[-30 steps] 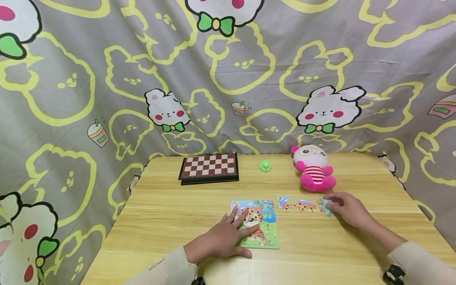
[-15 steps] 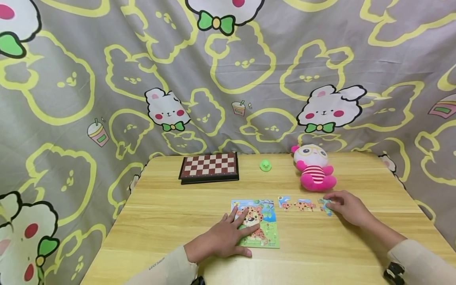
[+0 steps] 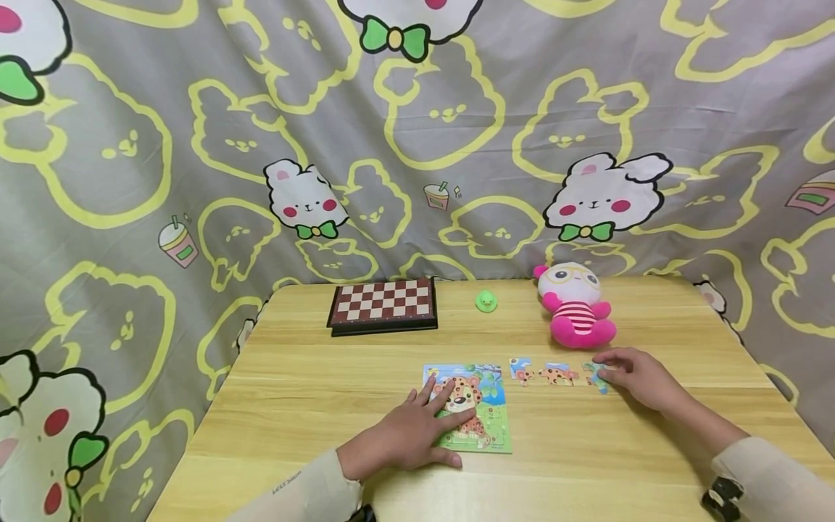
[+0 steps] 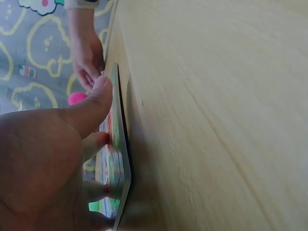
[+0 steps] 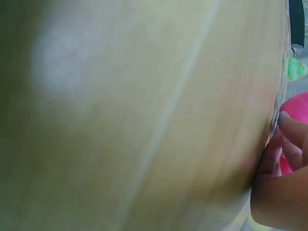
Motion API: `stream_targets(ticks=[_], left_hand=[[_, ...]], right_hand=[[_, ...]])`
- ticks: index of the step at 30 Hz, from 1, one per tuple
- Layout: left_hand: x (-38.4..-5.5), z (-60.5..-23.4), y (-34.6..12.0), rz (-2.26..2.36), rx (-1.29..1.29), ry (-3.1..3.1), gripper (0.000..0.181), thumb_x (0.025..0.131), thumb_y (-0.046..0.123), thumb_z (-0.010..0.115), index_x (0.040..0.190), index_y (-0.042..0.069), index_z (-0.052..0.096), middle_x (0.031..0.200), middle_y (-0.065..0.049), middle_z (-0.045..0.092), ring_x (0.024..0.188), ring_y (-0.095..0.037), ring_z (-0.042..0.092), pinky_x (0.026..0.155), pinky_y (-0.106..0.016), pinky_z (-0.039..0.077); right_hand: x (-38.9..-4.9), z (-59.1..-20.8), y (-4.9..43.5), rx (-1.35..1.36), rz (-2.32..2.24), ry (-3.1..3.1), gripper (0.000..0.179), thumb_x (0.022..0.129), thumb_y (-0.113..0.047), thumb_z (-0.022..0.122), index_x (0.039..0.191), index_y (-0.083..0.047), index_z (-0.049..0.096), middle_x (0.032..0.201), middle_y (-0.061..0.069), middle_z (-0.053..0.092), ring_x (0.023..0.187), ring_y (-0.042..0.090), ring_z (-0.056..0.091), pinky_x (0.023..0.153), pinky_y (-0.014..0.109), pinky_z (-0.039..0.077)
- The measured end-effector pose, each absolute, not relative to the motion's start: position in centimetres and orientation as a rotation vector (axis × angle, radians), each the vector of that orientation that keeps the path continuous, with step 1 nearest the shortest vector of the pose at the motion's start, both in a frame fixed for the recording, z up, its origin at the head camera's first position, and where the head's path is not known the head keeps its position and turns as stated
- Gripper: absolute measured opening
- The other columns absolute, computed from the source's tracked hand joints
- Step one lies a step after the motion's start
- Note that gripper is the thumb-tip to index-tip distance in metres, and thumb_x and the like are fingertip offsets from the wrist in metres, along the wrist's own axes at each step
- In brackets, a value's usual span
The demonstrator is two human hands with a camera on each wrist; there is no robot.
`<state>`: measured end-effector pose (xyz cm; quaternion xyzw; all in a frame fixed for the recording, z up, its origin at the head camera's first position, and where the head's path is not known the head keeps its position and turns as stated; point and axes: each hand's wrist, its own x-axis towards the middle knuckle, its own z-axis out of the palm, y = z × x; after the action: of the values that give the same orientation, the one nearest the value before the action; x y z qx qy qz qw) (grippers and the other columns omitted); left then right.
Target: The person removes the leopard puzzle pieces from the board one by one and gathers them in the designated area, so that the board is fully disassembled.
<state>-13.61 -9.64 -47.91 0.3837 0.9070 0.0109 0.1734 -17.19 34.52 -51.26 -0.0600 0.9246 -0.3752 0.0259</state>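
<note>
My left hand [image 3: 417,435] lies with spread fingers on a square jigsaw puzzle [image 3: 496,435] showing a spotted leopard cub. In the left wrist view, its fingertips press on the face of the thin puzzle board [image 4: 124,166] while the thumb sticks out past the edge. To the right, a short row of loose pieces lies on the table: a blue corner piece [image 3: 520,370] and a spotted piece [image 3: 558,374]. At the row's right end my right hand [image 3: 642,380] pinches a blue-green puzzle piece [image 3: 595,377] between thumb and forefinger, low at the tabletop.
Behind the puzzle stands a folded chessboard box [image 3: 383,303] at the back left. A small green duck [image 3: 485,301] sits at the back middle. A pink and white plush toy [image 3: 577,308] is just beyond the right hand. A patterned curtain [image 3: 476,130] hangs behind the wooden table [image 3: 293,406].
</note>
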Motion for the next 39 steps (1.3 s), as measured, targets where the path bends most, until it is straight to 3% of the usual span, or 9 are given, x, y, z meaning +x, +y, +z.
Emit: stream_targets(ticks=[13,21,31,39], left_hand=[[-13.9,-47.4,-9.5,0.116,1.073,2.557,0.076,0.093,0.074,0.047,0.161,0.049,0.025,0.173,-0.01,0.013,0.156,-0.047,0.012,0.116,-0.064,0.034],[-14.5,-47.2,-9.6,0.129,1.062,2.571,0.077,0.094,0.07,0.053,0.162,0.043,0.03,0.172,-0.007,0.018,0.155,-0.043,0.019,0.116,-0.059,0.037],[-15.4,-46.7,-10.0,0.235,1.015,2.598,0.07,0.097,0.062,0.057,0.159,0.033,0.041,0.171,-0.005,0.024,0.155,-0.031,0.028,0.118,-0.052,0.038],[-15.8,-46.7,-10.5,0.333,0.994,2.58,0.064,0.1,0.058,0.057,0.157,0.034,0.043,0.171,-0.004,0.024,0.153,-0.033,0.032,0.116,-0.052,0.04]], right_hand=[[-16.8,-51.0,34.4,-0.153,-1.191,2.81,0.034,0.098,-0.018,0.073,0.124,0.003,0.07,0.11,0.015,0.069,0.077,0.013,0.049,0.065,0.026,0.041],[-16.6,-50.5,34.4,-0.144,-1.237,2.738,0.036,0.099,-0.018,0.071,0.126,0.005,0.067,0.11,0.013,0.07,0.08,0.011,0.053,0.063,0.025,0.048],[-16.2,-49.4,34.3,-0.122,-1.328,2.623,0.041,0.1,-0.019,0.069,0.132,0.007,0.063,0.12,0.022,0.069,0.087,0.012,0.064,0.065,0.03,0.057],[-15.7,-48.6,33.3,-0.179,-1.342,2.641,0.039,0.1,-0.015,0.069,0.13,0.009,0.063,0.119,0.024,0.069,0.088,0.015,0.067,0.065,0.031,0.056]])
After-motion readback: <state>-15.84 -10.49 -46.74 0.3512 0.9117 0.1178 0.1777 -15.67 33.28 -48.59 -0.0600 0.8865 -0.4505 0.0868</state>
